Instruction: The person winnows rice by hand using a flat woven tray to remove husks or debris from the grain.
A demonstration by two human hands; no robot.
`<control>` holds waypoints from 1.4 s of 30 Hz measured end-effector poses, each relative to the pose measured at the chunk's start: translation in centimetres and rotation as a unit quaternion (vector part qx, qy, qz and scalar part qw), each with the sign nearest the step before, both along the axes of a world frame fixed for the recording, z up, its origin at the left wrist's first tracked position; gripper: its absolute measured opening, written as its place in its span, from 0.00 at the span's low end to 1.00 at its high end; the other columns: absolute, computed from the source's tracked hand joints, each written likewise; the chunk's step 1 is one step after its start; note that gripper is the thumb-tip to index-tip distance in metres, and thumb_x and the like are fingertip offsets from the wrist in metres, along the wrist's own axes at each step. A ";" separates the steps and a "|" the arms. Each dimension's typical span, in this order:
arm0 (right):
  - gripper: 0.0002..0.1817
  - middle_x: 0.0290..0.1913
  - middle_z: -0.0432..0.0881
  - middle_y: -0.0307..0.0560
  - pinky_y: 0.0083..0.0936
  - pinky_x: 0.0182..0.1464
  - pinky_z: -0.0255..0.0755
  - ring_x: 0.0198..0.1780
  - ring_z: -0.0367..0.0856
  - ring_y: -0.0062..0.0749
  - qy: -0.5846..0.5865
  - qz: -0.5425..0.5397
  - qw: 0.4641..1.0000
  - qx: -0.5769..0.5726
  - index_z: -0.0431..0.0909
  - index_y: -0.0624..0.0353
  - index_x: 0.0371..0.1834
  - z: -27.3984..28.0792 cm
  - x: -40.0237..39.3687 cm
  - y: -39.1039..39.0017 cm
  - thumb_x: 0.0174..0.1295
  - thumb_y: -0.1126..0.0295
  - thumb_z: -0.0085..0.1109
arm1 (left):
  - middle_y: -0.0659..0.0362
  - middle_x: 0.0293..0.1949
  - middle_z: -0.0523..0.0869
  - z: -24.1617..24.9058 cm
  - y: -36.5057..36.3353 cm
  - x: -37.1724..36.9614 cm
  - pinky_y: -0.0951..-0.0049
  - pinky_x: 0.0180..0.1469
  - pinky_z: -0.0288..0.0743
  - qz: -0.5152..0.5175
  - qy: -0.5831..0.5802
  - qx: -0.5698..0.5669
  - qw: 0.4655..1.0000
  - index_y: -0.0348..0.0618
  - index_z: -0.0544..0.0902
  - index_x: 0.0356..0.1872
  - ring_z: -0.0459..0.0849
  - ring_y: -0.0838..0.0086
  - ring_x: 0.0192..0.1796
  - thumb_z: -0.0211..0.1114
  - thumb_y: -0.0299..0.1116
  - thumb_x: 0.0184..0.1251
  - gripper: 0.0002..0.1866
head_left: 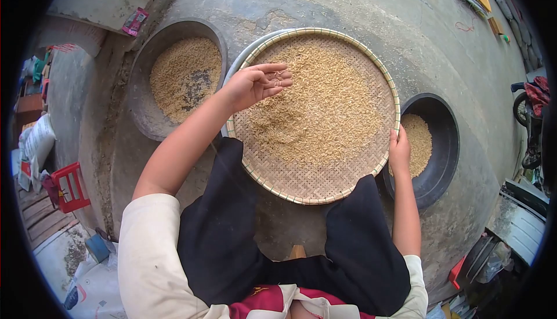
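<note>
A round woven bamboo winnowing tray point(313, 188) spans my lap, its rim near both knees. Unhusked rice grains point(325, 110) are spread over it, thickest in the middle and upper part. Above the tray's left side is my left hand point(261, 87), palm turned up and fingers stretched out, slightly bent. A few grains seem to lie on its fingers. My right hand point(399, 153) grips the tray's rim at the lower right, with some fingers hidden beneath. Under the tray's upper left edge shows part of a grey metal basin point(237, 66).
A dark tub point(139, 110) with grain stands on the left, another black tub point(444, 168) with grain on the right. A red plastic stool point(71, 188) and white sacks point(38, 142) are at far left. A pink packet point(135, 21) lies upper left. A motorbike wheel point(520, 109) shows far right.
</note>
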State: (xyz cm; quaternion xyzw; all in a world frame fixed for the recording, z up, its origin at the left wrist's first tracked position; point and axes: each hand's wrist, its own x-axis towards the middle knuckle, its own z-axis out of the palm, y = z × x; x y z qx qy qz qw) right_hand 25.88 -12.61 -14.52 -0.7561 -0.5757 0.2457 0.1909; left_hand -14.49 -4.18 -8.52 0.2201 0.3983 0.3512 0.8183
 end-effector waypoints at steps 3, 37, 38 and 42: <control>0.20 0.38 0.79 0.59 0.37 0.41 0.70 0.40 0.78 0.51 0.007 -0.003 1.000 0.008 0.67 0.59 0.55 0.1 -0.1 0.0 0.64 0.60 0.44 | 0.46 0.55 0.71 0.2 -0.3 0.3 0.72 0.54 0.73 -0.010 0.014 -0.001 1.000 0.31 0.58 0.61 0.73 0.63 0.56 0.39 0.19 0.57 0.27; 0.21 0.40 0.78 0.59 0.40 0.42 0.70 0.42 0.77 0.54 -0.002 -0.009 1.000 0.001 0.67 0.55 0.55 0.4 -0.3 -0.1 0.62 0.57 0.45 | 0.49 0.59 0.69 9.7 1.9 15.1 0.63 0.60 0.64 -0.315 0.147 0.269 0.898 0.38 0.62 0.62 0.69 0.61 0.60 0.52 0.41 0.66 0.27; 0.21 0.40 0.78 0.59 0.40 0.41 0.70 0.42 0.77 0.54 0.012 -0.009 1.000 0.006 0.67 0.55 0.55 0.3 -0.2 -0.2 0.62 0.57 0.46 | 0.50 0.59 0.69 9.1 2.8 15.5 0.63 0.61 0.63 -0.293 0.214 0.306 0.880 0.40 0.62 0.62 0.67 0.61 0.61 0.53 0.43 0.65 0.27; 0.21 0.40 0.78 0.59 0.41 0.41 0.70 0.42 0.77 0.54 0.011 -0.007 1.000 0.015 0.68 0.55 0.55 -0.2 0.2 0.0 0.62 0.58 0.46 | 0.49 0.56 0.72 4.1 6.4 11.4 0.65 0.60 0.63 -0.152 0.470 0.319 0.809 0.36 0.71 0.55 0.72 0.61 0.57 0.55 0.38 0.62 0.22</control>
